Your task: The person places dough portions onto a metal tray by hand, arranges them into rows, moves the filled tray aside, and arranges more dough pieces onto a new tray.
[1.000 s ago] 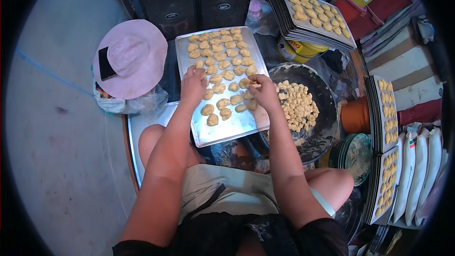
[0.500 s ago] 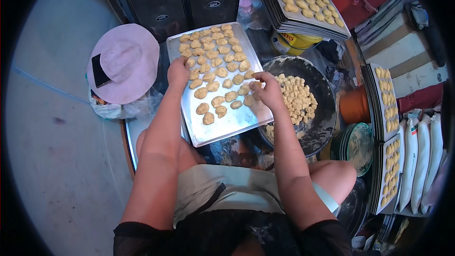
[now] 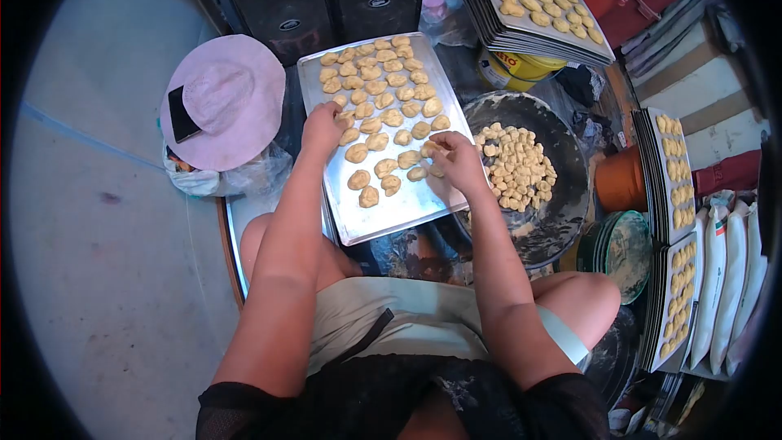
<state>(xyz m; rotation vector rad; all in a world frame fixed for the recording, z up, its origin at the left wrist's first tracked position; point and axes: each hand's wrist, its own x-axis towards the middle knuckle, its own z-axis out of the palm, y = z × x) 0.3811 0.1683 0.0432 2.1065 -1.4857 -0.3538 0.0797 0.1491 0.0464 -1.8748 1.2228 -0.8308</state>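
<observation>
A metal tray (image 3: 358, 224) lies tilted before me, with rows of dough pieces (image 3: 392, 117) over its upper and middle parts. At the tray's left side, my left hand (image 3: 323, 127) has its fingers bent onto a dough piece near the edge. My right hand (image 3: 456, 158) is over the right side, fingertips closed around a dough piece. Some pieces beneath the right fingers are partly hidden. Close by on the right, a black basin (image 3: 562, 224) holds a heap of small dough lumps (image 3: 519, 169).
A pink hat (image 3: 244, 73) with a phone (image 3: 181, 114) is on the left. Black speakers (image 3: 371, 28) stand behind. Stacked trays of dough (image 3: 562, 12) rest on a yellow bucket (image 3: 513, 71); more stacks (image 3: 669, 301), an orange pot (image 3: 619, 179) and green-rimmed containers (image 3: 627, 257) are right.
My left hand has moved slightly up along the tray's left side since the first frame. My right hand has shifted slightly down over the right-side pieces. The camera view has shifted a little.
</observation>
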